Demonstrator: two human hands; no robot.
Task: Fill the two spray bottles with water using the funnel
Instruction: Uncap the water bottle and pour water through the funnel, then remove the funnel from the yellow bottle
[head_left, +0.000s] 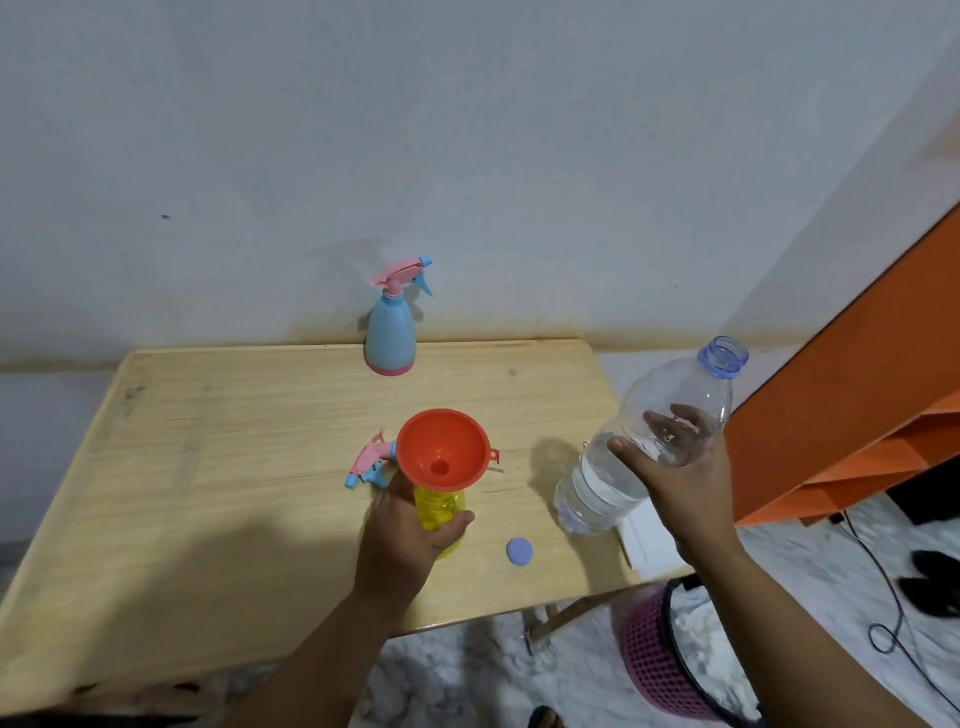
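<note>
1. While the left hand (402, 535) is curling round the yellow spray bottle (441, 512) near the table's front middle, I am seeing its thumb pressing the bottle's right side and the bottle standing upright on the wooden table (218, 441).
2. I am seeing the orange funnel (441, 449) sitting in that bottle's open neck, mouth upward.
3. The right hand (675, 478) is gripping the clear water bottle (644, 441), fingers wrapped round its middle; it is hanging tilted over the table's right edge, uncapped mouth up and to the right, water lying in its lower part.
4. Its blue cap (520, 551) is lying on the table between the two hands.
5. A pink-and-blue spray head (370, 462) is lying just left of the funnel.
6. The blue spray bottle (391, 332) is standing at the far edge, trigger head on.
</note>
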